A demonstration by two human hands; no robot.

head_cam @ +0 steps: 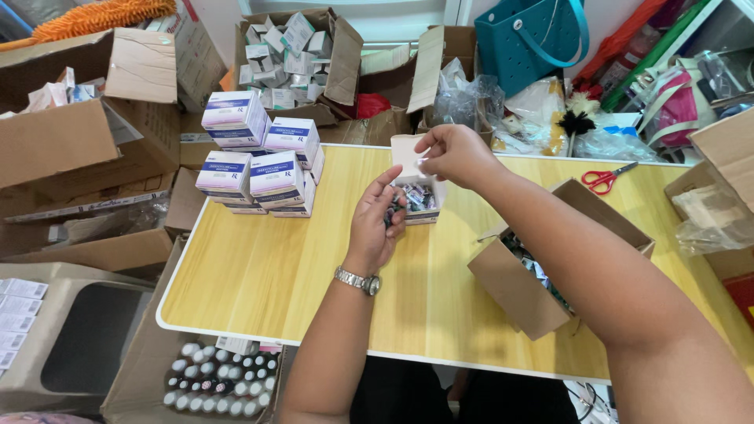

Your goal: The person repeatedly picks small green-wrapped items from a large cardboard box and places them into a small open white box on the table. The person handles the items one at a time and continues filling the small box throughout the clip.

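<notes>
A small open white carton (419,196) stands on the yellow wooden table (259,267), filled with small dark items. My left hand (375,221) is beside the carton's left side, fingers curled around several small dark items. My right hand (454,153) hovers just above the carton's raised flap (402,152), thumb and fingers pinched on something small and white. A silver wristwatch (358,280) is on my left wrist.
Stacked white and purple cartons (259,161) stand at the table's back left. A brown box (525,275) of small items lies under my right forearm. Red scissors (606,179) lie at the back right. Cardboard boxes ring the table; a box of bottles (216,381) sits on the floor.
</notes>
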